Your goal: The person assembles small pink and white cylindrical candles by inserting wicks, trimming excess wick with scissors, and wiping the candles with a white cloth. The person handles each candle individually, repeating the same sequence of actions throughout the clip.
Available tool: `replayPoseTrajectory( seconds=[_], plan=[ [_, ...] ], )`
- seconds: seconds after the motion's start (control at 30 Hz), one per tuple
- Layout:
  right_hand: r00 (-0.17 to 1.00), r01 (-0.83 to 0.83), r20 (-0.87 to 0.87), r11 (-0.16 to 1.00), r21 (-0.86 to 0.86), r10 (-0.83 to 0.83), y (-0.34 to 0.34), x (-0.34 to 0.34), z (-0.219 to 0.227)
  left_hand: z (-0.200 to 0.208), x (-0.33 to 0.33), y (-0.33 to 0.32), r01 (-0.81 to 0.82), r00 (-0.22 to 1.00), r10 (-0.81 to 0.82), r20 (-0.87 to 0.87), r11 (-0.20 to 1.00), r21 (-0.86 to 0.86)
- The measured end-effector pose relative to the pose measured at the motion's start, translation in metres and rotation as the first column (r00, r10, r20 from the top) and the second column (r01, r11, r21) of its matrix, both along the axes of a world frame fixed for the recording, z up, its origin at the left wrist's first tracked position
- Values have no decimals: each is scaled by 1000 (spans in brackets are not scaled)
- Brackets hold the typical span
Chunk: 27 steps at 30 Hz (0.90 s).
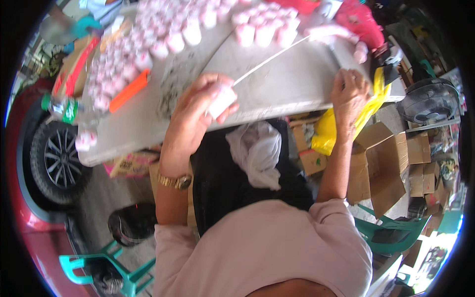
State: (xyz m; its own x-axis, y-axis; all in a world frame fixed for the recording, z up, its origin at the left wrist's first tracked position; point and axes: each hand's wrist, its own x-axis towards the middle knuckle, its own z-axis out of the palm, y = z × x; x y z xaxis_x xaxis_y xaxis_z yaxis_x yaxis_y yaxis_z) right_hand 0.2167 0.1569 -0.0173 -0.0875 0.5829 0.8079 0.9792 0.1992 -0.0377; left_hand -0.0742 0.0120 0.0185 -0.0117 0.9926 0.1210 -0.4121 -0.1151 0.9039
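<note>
My left hand (200,96) is raised over the table's near edge, its fingers closed around a small white-and-pink cup-shaped piece (221,102). A thin white strip (269,62) stretches from beside this piece up to a pale pink bundle (329,32) at the far right. At the right end of the table, my right hand (351,89) rests with curled fingers; what they hold, if anything, is hidden. Just beyond its fingertips lies a narrow dark grey object (334,57), too blurred to name. A yellow plastic bag (326,131) hangs beside my right wrist.
Many similar pink-and-white pieces (192,33) crowd the far and left table (277,91). An orange tool-like strip (129,90) and a plastic bottle (62,108) are at left. A whitish plastic bag (255,153) lies on my lap. Cardboard boxes (378,166) stand right.
</note>
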Motion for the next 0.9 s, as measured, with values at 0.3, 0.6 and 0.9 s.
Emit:
replayPoseTrajectory(
  seconds=[0.3,0.6,0.9],
  plan=[
    [825,-467,-158,497,-731,542,-137,-58,-62,-26,3,0,111,994,-111,-12,994,13],
    [102,-983,-975,168,-69,199,-123,-29,-34,-27,1,0,36,999,-36,-6,999,10],
    [27,-999,-929,-26,-19,-370,-182,-3,-99,-22,7,0,26,1000,-25,9,998,-59]
  ],
)
